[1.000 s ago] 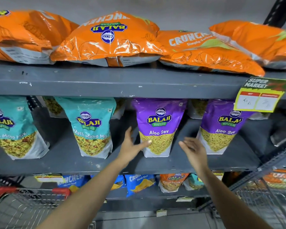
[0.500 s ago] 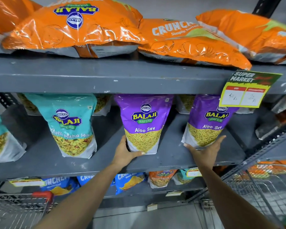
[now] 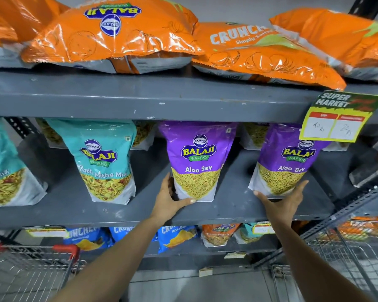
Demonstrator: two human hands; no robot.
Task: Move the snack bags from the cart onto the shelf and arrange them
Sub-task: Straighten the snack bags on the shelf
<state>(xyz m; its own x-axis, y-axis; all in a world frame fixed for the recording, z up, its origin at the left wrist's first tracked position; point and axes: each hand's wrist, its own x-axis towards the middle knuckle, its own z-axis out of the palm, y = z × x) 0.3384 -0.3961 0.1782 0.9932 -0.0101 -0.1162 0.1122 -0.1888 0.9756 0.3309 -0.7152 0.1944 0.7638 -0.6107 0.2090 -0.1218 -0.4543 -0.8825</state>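
Note:
Two purple Aloo Sev bags stand upright on the grey middle shelf [image 3: 234, 205]. My left hand [image 3: 168, 200] grips the bottom left corner of the middle purple bag [image 3: 198, 158], thumb under its base. My right hand [image 3: 282, 202] cups the bottom edge of the right purple bag [image 3: 286, 158], fingers spread along its base. Left of them stand two teal Khatta Mitha Mix bags [image 3: 100, 158], one cut off by the left edge [image 3: 2, 171]. A wire cart with red handle [image 3: 35, 273] sits at the lower left.
Orange Crunchex bags [image 3: 114, 33] lie flat on the top shelf. A yellow price tag [image 3: 336, 118] hangs from that shelf's edge at the right. Blue and orange bags [image 3: 175, 236] fill the lower shelf. A second wire basket [image 3: 358, 253] is at the lower right.
Both hands have gone from hovering in front of the shelf to the bases of the two purple bags. The view shifted right.

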